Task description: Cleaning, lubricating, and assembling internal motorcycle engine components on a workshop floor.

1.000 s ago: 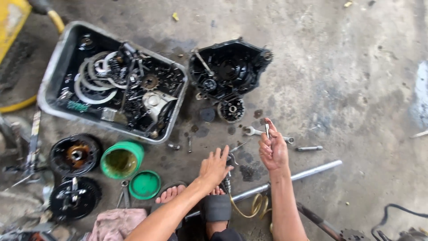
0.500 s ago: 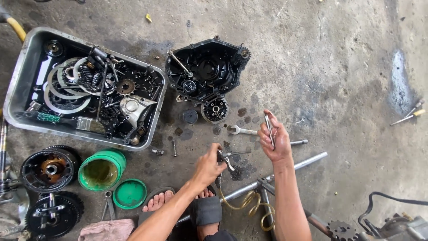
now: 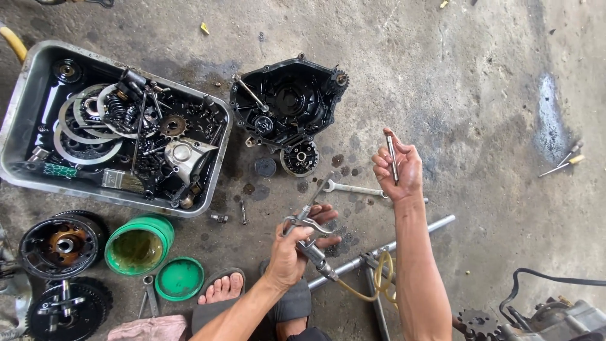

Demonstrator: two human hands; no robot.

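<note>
Holding one air gun, one rod.

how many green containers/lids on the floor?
2. A green tub stands just below the metal tray, open side up; its green lid lies flat beside it, near the person's foot. None seem hidden.

A tray of parts lies at the far left, an engine cover to its right. A bearing and wrench lie near the cover. A tub and lid sit before the tray, 2 wheels to their left.
</note>
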